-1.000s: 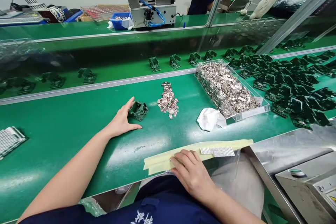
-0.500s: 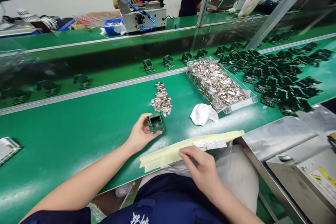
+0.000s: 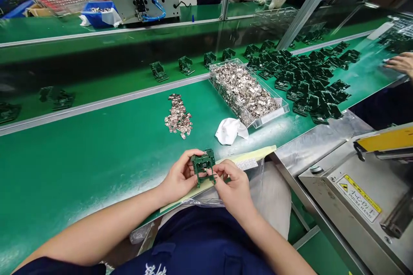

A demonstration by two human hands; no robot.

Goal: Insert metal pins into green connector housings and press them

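My left hand (image 3: 183,176) grips a dark green plastic frame (image 3: 204,164) by its left side, above the near edge of the bench. The fingers of my right hand (image 3: 230,180) are pinched at the frame's lower right side; whatever small piece they may hold is too small to make out. Beyond the hands, a small pile of metal pieces (image 3: 179,116) lies on the green bench (image 3: 112,146). A crumpled white cloth (image 3: 227,131) rests beside a clear tray (image 3: 271,117) full of similar metal pieces.
Many green frames (image 3: 306,75) are heaped right of the tray. Yellow tape (image 3: 264,151) and a white gridded strip (image 3: 247,163) lie along the near edge. A metal machine (image 3: 351,189) stands at right. Another person's hand (image 3: 400,63) shows at far right.
The green frame has come nearer my body and been turned. My right hand has moved up from the tape to meet it. The camera view has shifted right.
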